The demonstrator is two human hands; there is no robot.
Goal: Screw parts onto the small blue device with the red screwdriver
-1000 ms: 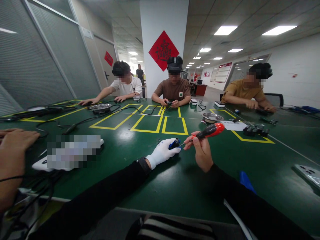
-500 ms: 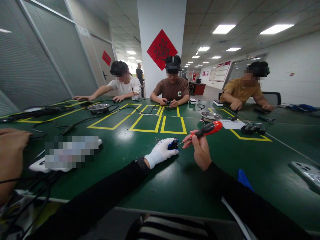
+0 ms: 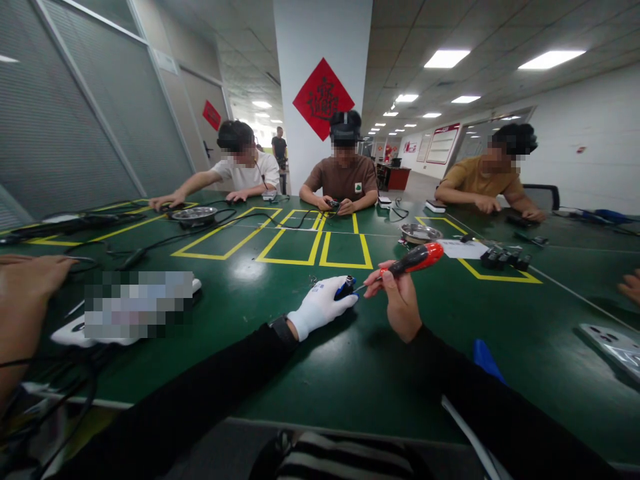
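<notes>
Green taped table (image 3: 300, 380), office pillar (image 3: 360, 40) behind. Gloved left hand (image 3: 320, 305) clamps black part (image 3: 346, 289) at table; right hand (image 3: 400, 301) grips screwdriver (image 3: 416, 259) beside it. New: another person's hand (image 3: 631, 289), right edge.

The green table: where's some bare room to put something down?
Between the left sleeve and right sleeve, by the near edge of the table. Also between the gloved left hand and the blurred white thing. It's crowded at the left cables and around the black clips and paper.
</notes>
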